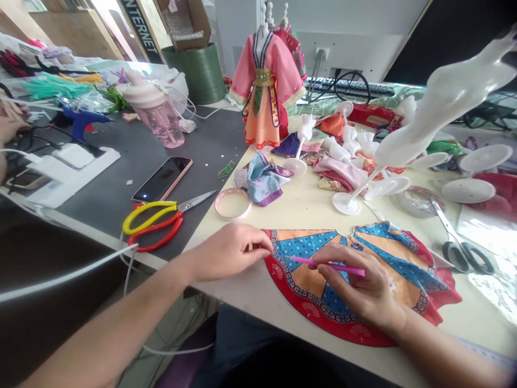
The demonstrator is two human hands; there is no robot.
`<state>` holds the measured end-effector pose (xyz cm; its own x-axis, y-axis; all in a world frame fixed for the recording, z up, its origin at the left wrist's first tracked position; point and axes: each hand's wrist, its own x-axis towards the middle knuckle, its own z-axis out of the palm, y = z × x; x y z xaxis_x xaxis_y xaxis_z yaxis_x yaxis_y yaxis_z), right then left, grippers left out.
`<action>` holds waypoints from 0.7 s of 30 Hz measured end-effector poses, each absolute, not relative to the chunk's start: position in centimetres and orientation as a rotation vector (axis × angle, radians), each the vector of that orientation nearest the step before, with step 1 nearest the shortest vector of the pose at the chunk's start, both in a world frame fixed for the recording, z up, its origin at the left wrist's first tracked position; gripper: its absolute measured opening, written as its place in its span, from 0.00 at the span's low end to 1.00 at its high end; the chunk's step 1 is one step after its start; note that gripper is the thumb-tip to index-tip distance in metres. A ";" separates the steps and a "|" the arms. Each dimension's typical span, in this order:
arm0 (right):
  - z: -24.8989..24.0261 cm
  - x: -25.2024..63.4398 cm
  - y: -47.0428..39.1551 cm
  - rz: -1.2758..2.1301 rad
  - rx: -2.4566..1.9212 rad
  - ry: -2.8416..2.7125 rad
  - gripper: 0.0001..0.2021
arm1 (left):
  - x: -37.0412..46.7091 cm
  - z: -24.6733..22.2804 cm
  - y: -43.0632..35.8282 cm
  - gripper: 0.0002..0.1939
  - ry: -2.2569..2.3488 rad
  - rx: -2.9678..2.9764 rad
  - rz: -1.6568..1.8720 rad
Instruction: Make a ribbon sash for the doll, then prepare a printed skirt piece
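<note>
Near the front edge of the tabletop [238,293] lies the patterned half-round cloth [313,281], its red border just inside that edge. My right hand [365,283] has its fingers closed around a pink pen [343,268], tip toward the cloth's left side. The fingers of my left hand [232,250] are curled narrow at the left corner; whether they pinch it I cannot tell. If that hold is light, the cloth could slide under the pen and take a stray line. Its right side is rumpled, and my right wrist, passing over it, might drag those folds. A loose white cable [72,273] beside my left forearm could snag, and a bumped elbow could topple the tall white mannequin [428,124] behind the cloth.

Toward the left edge the tabletop turns dark gray and carries yellow-and-red-handled scissors [173,206], a smartphone [163,178] and a power strip [60,186]. Farther back stand a pink-robed doll figure [264,89] and a green drum [197,70], with a keyboard [355,89] along the back edge.
</note>
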<state>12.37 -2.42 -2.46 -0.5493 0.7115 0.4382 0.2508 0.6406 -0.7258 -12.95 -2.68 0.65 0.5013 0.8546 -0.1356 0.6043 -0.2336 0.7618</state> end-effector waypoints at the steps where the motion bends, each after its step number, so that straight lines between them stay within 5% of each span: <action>1: -2.5 12.5 -2.5 0.795 -0.781 -2.081 0.06 | -12.7 0.1 -3.2 0.09 1.262 1.879 0.466; 7: -3.0 12.9 -2.5 0.912 -0.931 -1.964 0.04 | -10.9 -2.0 -4.1 0.14 1.241 1.871 0.726; 11: -3.0 13.0 -2.6 0.941 -0.904 -1.948 0.04 | -9.8 -2.3 -3.6 0.07 1.139 2.036 0.770; 21: -2.3 13.1 -2.7 1.244 -0.949 -1.719 0.04 | -9.3 -1.4 -3.9 0.07 1.139 1.812 0.864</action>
